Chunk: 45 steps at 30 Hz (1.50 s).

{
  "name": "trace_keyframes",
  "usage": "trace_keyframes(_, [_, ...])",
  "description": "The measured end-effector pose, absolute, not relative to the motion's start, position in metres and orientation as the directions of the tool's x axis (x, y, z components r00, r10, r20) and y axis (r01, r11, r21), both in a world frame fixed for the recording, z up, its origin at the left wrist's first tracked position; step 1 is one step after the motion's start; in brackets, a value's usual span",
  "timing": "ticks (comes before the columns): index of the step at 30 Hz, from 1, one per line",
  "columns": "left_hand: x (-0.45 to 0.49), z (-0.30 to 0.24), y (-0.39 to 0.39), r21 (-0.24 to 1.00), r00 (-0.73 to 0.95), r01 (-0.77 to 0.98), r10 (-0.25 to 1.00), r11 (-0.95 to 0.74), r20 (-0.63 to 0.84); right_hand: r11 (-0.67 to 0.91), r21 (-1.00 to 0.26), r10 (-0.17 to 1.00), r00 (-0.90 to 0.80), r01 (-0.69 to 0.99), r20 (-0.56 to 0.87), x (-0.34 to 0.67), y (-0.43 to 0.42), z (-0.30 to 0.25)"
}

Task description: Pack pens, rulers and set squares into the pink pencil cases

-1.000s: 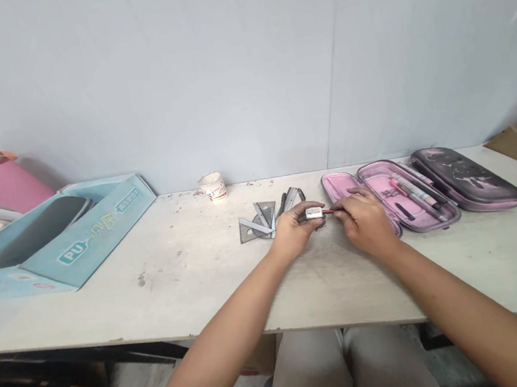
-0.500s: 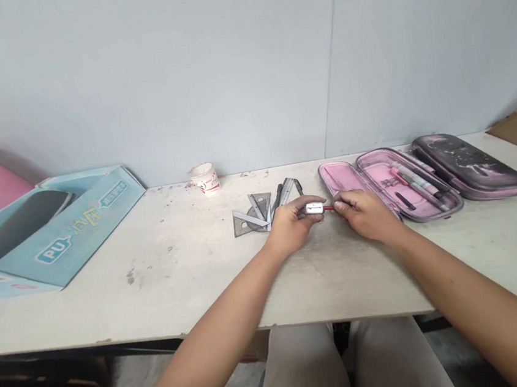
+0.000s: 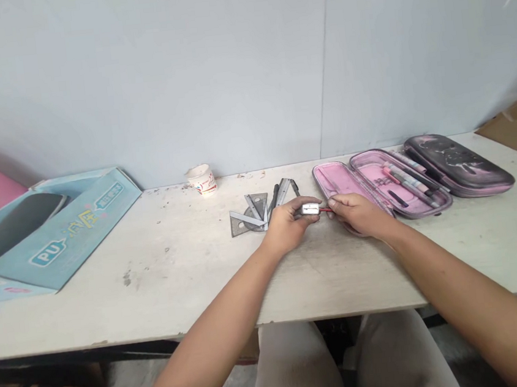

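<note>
So, risk: a judgement only: if the left grip slackens, the white pencil sharpener (image 3: 310,209) could slide off the red pencil (image 3: 325,209) and drop to the surface (image 3: 166,283). Hard twisting at an angle could snap the pencil's point inside the blade housing.

Sharpener position: between both hands, just in front of the left hand's (image 3: 287,226) fingertips, level with the knuckles and held above the surface.

Pencil position: in line with the sharpener, running from it towards the right hand (image 3: 357,214). Only a short red length shows; how far it enters the sharpener is hidden.

Left grip: fingers and thumb closed together around the sharpener, with part of its white body showing.

Right grip: thumb and fingers pinched together on the pencil, close to the sharpener.

Left-side neighbours: the steel set squares (image 3: 246,224) and a metal compass (image 3: 281,192) lie just beyond the left hand; a wide slip could knock them.

Right-side neighbours: the open pink pencil case (image 3: 342,178) sits just beyond the right hand, with pens (image 3: 407,181) in its compartment and a dark lid (image 3: 458,163) alongside.

Further left: a paper cup (image 3: 201,180) stands by the wall, near a pale blue cardboard box (image 3: 64,238).
</note>
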<state>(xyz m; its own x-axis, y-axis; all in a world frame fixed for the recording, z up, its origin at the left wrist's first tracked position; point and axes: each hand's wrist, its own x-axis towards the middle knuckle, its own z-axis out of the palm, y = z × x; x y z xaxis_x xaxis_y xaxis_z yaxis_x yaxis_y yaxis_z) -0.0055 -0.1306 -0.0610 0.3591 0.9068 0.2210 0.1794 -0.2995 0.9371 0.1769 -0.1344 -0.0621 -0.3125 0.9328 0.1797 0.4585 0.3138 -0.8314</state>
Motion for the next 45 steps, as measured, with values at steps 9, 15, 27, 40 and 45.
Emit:
trace_keyframes(9, [0.004, -0.061, -0.129, 0.963, 0.293, -0.268, 0.949, -0.030, 0.111, 0.567, -0.336, 0.734, -0.277, 0.752, 0.620, 0.168, -0.143, -0.051])
trace_keyframes(15, [0.007, -0.058, -0.134, 0.965, 0.268, -0.243, 0.949, -0.101, 0.166, 0.529, -0.150, 0.688, -0.319, 0.835, 0.652, 0.168, -0.145, -0.054])
trace_keyframes(27, [0.009, -0.058, -0.130, 0.974, 0.280, -0.174, 0.942, -0.142, 0.187, 0.461, -0.605, 0.869, -0.191, 0.649, 0.457, 0.171, -0.143, -0.047])
trace_keyframes(40, [0.001, -0.057, -0.128, 0.967, 0.213, -0.224, 0.962, -0.120, 0.169, 0.336, -0.474, 0.893, -0.116, 0.813, 0.435, 0.178, -0.136, -0.055])
trace_keyframes(45, [-0.006, -0.054, -0.129, 0.946, 0.249, -0.307, 0.950, -0.110, 0.191, 0.386, -0.690, 0.876, -0.007, 0.613, 0.483, 0.179, -0.135, -0.056])
